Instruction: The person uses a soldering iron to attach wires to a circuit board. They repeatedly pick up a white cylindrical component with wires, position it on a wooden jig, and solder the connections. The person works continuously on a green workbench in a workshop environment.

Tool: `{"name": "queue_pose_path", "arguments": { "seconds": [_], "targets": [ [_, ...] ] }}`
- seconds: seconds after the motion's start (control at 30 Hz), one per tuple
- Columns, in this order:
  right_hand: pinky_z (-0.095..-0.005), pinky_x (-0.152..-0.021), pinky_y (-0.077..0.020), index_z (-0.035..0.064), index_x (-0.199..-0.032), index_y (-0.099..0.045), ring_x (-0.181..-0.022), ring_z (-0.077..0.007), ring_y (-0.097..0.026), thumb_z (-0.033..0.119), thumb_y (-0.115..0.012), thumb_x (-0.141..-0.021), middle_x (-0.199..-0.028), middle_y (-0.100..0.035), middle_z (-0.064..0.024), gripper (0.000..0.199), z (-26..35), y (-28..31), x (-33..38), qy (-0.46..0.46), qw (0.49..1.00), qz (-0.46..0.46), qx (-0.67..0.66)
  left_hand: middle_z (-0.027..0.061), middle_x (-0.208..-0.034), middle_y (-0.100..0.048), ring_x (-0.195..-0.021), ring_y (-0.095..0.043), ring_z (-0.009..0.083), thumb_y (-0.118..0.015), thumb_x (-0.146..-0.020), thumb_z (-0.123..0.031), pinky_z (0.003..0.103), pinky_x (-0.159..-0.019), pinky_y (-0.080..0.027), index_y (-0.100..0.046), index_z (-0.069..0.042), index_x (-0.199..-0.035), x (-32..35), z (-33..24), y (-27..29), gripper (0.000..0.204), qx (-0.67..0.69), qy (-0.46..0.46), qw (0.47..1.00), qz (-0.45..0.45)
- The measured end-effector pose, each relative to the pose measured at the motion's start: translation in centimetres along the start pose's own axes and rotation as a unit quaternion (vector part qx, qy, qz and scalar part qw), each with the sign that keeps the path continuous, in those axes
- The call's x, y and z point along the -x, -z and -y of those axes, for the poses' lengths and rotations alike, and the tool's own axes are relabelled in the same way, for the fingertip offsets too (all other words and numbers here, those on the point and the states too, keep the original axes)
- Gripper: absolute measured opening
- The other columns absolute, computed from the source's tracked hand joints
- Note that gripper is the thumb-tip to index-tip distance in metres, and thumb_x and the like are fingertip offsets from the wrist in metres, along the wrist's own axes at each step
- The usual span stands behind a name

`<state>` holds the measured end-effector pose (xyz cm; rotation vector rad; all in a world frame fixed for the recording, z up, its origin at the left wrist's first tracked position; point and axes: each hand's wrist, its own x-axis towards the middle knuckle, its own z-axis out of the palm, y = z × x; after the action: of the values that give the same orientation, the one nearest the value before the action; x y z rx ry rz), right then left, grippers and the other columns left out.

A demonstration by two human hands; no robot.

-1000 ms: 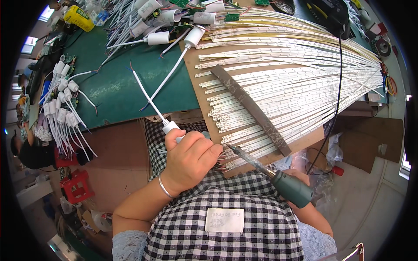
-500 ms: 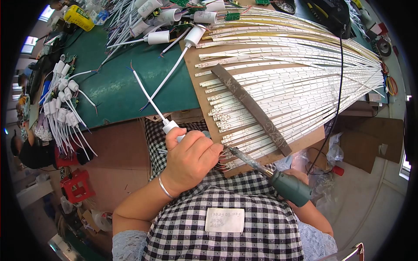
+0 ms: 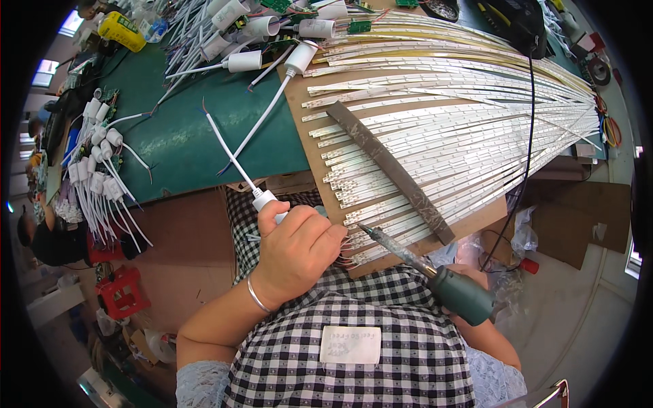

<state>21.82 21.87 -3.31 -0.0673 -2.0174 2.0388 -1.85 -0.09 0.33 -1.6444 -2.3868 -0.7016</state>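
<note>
My left hand is closed around a white plastic housing, whose white cable runs away from me with bare wire ends. Its fingertips are beside thin wires at the near left ends of the white LED strips. Mostly hidden behind a green handle, my right hand grips a soldering iron. The iron's tip points left, over the strip ends and just right of my left fingers. Whether the tip touches a strip, I cannot tell. Across the strips lies a long dark bar.
The strips rest on a brown board upon a green tabletop. Housings with cables and circuit boards are heaped at the back; another bunch hangs at the left edge. A black cord crosses the strips. A red stool stands lower left.
The soldering iron has shifted slightly right, so its tip is farther from my left fingers. My left hand stays on the housing, almost still.
</note>
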Motion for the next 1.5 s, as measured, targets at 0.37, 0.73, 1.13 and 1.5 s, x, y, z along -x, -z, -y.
{"name": "queue_pose_path", "arguments": {
  "seconds": [0.37, 0.73, 1.13, 1.5],
  "targets": [
    [-0.0285, -0.053, -0.0540, -0.0069, -0.100, -0.059, -0.065, -0.0228, -0.068, 0.025, -0.075, -0.084, -0.084, -0.067, -0.0219, 0.039, 0.3, 0.1, -0.1, -0.001, 1.000, 0.019, -0.004, -0.0046, -0.079, -0.058, -0.080, -0.057, 0.0159, -0.077, -0.065, -0.011, 0.042, -0.087, -0.030, -0.069, -0.015, -0.088, 0.2, 0.0, -0.1, 0.025, 0.008, 0.002, 1.000, -0.003],
    [-0.0290, -0.050, -0.0521, -0.0065, -0.097, -0.061, -0.062, -0.0235, -0.067, 0.019, -0.070, -0.087, -0.078, -0.066, -0.0193, 0.028, 0.6, 0.0, -0.2, 0.031, 0.999, 0.016, 0.036, -0.0046, -0.079, -0.056, -0.080, -0.058, 0.0141, -0.065, -0.076, -0.014, 0.040, -0.089, -0.030, -0.067, -0.014, -0.091, 0.6, -0.2, 0.2, 0.015, 0.012, -0.005, 1.000, 0.007],
    [-0.0283, -0.037, -0.0473, -0.0111, -0.099, -0.059, -0.051, -0.0233, -0.063, 0.011, -0.058, -0.092, -0.078, -0.064, -0.0232, 0.024, 0.9, 0.2, 0.0, -0.024, 0.999, 0.021, -0.004, -0.0018, -0.076, -0.065, -0.080, -0.066, 0.0175, -0.080, -0.069, -0.009, 0.040, -0.086, -0.033, -0.066, -0.013, -0.083, 0.8, 0.2, 0.1, 0.021, 0.074, 0.041, 0.996, -0.014],
    [-0.0279, -0.030, -0.0446, -0.0167, -0.096, -0.057, -0.049, -0.0247, -0.061, 0.006, -0.046, -0.096, -0.081, -0.058, -0.0299, 0.025, 0.7, -0.1, 0.2, -0.030, 0.999, 0.011, 0.038, 0.0011, -0.078, -0.065, -0.072, -0.060, 0.0183, -0.072, -0.074, -0.006, 0.035, -0.076, -0.034, -0.063, -0.011, -0.078, 0.5, -0.1, 0.4, 0.011, 0.170, 0.126, 0.977, 0.039]
  ]
}}
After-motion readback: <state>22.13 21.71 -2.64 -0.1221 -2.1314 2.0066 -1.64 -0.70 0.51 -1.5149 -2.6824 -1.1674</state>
